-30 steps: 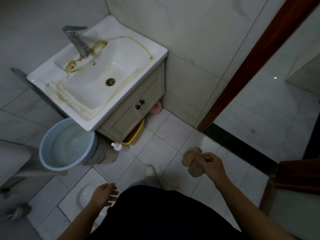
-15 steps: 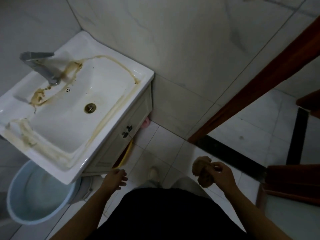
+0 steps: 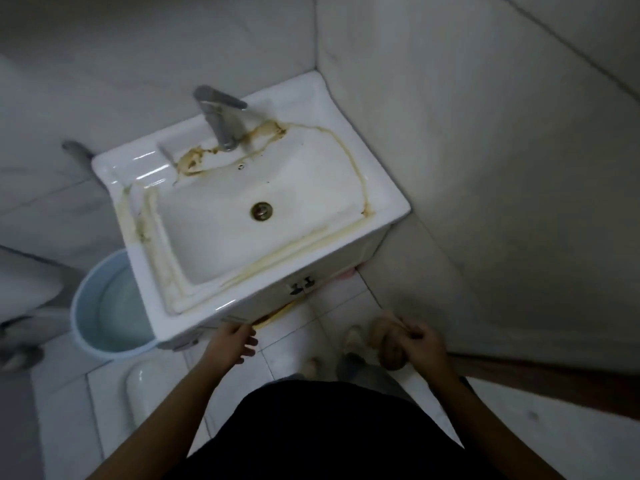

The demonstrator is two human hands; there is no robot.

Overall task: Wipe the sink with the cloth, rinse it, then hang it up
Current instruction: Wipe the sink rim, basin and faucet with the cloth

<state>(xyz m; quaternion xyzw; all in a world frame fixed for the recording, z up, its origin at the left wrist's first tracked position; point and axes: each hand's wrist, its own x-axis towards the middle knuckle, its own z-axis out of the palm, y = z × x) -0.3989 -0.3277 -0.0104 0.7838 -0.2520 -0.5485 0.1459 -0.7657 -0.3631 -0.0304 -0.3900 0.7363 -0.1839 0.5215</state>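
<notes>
Gripping the bunched cloth (image 3: pixel 389 346) in the right hand (image 3: pixel 422 344), below and right of the sink (image 3: pixel 389 202); keeping the left hand (image 3: pixel 232 344) empty, fingers relaxed, just under the front rim, nearer the stained basin ahead-left.

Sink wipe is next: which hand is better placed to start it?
Right, probably. The right hand grips the bunched cloth, off the front right corner of the sink. The left hand is nearer the front edge but holds nothing, fingers relaxed.
</notes>
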